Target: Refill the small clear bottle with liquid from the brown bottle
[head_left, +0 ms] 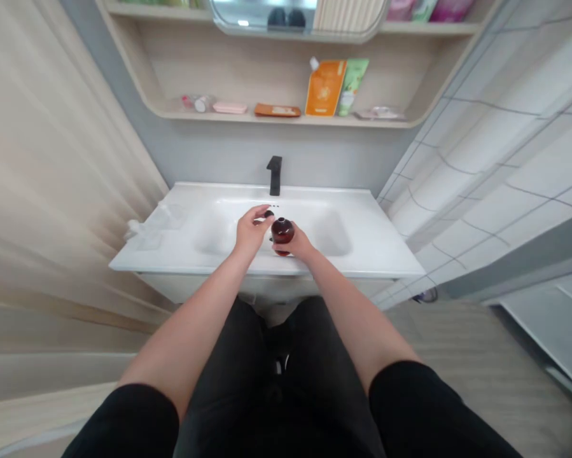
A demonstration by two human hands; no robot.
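Bottle (282, 230), glossy and rounded, is clasped in the right hand (301, 243); the left hand (251, 228) pinches a probable black cap (268, 214).

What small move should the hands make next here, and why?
Perhaps steady the brown bottle upright with the right hand: its narrow neck looks uncovered, and the left hand holds a small dark piece, possibly its cap, close beside it.
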